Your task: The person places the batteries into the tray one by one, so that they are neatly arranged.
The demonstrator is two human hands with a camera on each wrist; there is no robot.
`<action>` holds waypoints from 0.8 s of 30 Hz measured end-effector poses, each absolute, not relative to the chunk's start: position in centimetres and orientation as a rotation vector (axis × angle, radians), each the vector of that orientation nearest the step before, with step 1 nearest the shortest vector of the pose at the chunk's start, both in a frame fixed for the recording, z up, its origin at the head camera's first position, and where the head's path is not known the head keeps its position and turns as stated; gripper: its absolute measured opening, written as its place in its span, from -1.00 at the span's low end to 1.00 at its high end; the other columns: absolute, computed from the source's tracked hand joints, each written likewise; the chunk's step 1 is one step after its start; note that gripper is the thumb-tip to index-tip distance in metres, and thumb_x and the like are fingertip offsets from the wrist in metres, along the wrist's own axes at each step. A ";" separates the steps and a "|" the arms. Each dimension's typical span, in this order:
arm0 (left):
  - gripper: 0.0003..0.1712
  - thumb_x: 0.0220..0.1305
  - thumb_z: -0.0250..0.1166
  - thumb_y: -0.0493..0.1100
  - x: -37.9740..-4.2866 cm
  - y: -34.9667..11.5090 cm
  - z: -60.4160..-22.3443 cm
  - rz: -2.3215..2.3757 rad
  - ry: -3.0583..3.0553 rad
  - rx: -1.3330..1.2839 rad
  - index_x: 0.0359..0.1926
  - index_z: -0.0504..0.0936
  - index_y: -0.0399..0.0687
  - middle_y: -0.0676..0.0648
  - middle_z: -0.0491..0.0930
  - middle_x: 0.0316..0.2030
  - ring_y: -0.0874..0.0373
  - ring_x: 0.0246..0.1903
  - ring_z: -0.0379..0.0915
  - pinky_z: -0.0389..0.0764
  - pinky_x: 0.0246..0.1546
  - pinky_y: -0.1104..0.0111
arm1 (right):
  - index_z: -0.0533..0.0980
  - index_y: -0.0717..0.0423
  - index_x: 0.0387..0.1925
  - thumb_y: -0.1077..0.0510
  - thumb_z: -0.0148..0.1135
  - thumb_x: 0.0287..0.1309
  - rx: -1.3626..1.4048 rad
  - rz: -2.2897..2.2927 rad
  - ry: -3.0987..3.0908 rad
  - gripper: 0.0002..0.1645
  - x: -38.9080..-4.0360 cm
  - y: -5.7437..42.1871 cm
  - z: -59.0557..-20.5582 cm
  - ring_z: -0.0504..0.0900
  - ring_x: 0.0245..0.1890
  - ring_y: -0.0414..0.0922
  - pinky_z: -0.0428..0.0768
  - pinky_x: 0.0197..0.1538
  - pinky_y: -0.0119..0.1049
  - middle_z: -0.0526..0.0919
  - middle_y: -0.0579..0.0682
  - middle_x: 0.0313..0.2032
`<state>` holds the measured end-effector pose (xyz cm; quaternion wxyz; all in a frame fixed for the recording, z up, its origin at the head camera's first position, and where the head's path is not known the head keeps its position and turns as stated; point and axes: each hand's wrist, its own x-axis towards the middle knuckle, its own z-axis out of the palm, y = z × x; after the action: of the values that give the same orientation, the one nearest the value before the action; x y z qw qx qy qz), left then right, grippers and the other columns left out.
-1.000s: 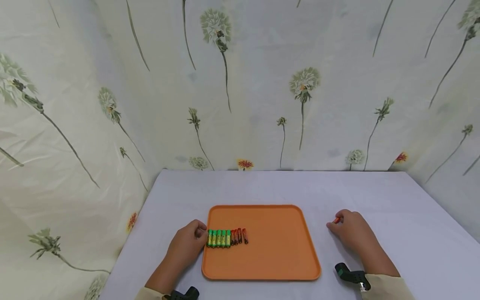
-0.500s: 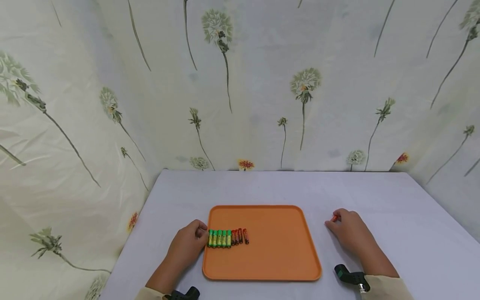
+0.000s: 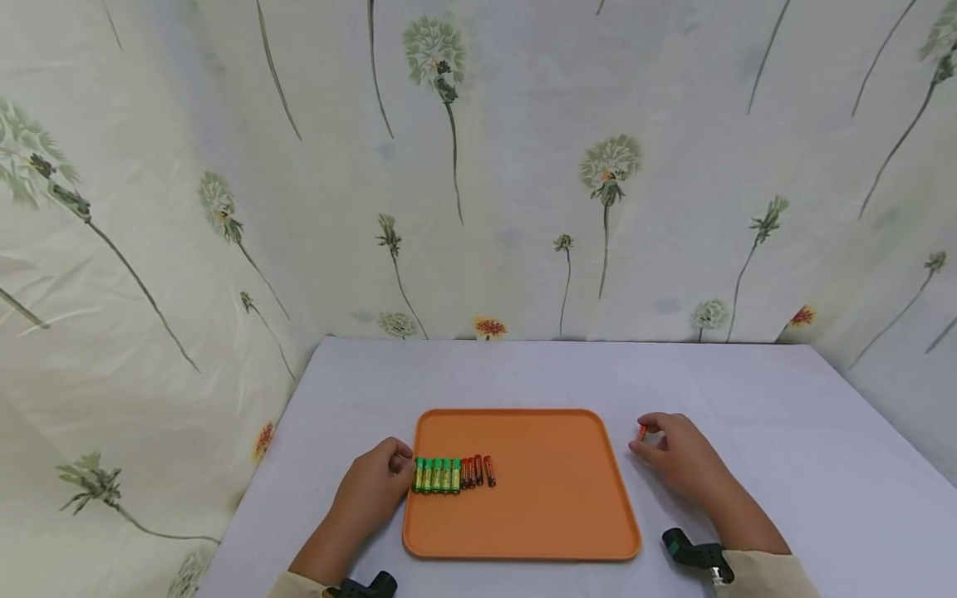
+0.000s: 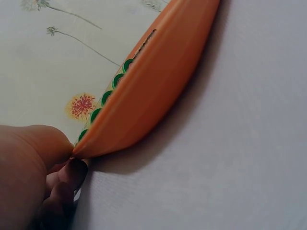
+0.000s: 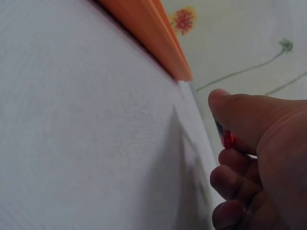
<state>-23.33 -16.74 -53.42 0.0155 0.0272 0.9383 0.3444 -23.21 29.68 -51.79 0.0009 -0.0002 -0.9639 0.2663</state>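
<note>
An orange tray (image 3: 553,507) lies on the table, with a row of several green batteries (image 3: 437,476) along its left side. Right beside them stand several smaller red batteries (image 3: 471,472), the rightmost slightly apart and tilted. My left hand (image 3: 375,482) pinches the tray's left rim between thumb and fingers, next to the first green battery. To the right of the tray, my right hand (image 3: 676,455) holds a red battery (image 5: 227,138) between thumb and fingertips, raised over the table; the fingers hide most of it.
A white cloth covers the table (image 3: 553,374). Behind and at the sides hangs a curtain (image 3: 508,183) printed with dandelions. Black wrist cameras (image 3: 695,550) sit on both cuffs.
My right hand has moved left toward the tray with the red battery, which has turned more upright. The left hand stays at the tray's rim.
</note>
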 end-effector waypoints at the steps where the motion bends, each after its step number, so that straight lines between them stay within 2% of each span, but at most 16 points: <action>1: -0.87 0.43 0.29 -0.03 -23.3 -16.8 -53.4 1.073 2.916 0.084 -0.08 0.63 0.10 0.16 0.57 -0.37 0.22 -0.37 0.43 0.45 -0.30 0.28 | 0.49 0.32 0.26 -0.07 0.43 0.30 -0.013 0.856 -3.029 -0.30 -23.2 29.5 -51.7 0.47 -0.25 -0.07 0.49 -0.28 -0.27 0.56 0.25 0.07; 10: -0.87 0.43 0.28 -0.03 -23.2 -16.7 -53.2 1.092 2.898 0.076 -0.08 0.63 0.11 0.16 0.57 -0.37 0.21 -0.36 0.44 0.45 -0.28 0.28 | 0.46 0.18 0.33 -0.19 0.42 0.29 -0.050 0.993 -3.020 -0.23 -22.8 27.3 -50.4 0.54 -0.10 -0.04 0.56 -0.19 -0.22 0.58 0.17 0.19; 17: -0.86 0.44 0.28 -0.03 -23.2 -16.8 -53.2 1.090 2.896 0.077 -0.07 0.64 0.10 0.16 0.58 -0.36 0.22 -0.36 0.44 0.46 -0.28 0.27 | 0.48 0.10 0.33 -0.15 0.40 0.32 0.059 1.089 -2.982 -0.31 -22.8 25.4 -49.5 0.55 -0.05 -0.03 0.57 -0.16 -0.19 0.58 0.09 0.19; 24: -0.86 0.42 0.27 -0.04 -23.3 -16.9 -53.2 1.104 2.902 0.087 -0.08 0.64 0.09 0.16 0.58 -0.37 0.22 -0.37 0.44 0.46 -0.28 0.28 | 0.50 0.09 0.31 -0.08 0.43 0.32 0.186 1.148 -2.955 -0.36 -23.2 23.5 -48.7 0.55 -0.09 -0.06 0.58 -0.20 -0.22 0.59 0.05 0.13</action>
<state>-23.28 -16.91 -53.18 0.0176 0.0279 0.9341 0.3554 -23.15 23.47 -48.69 -0.0171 0.0585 -0.9304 0.3614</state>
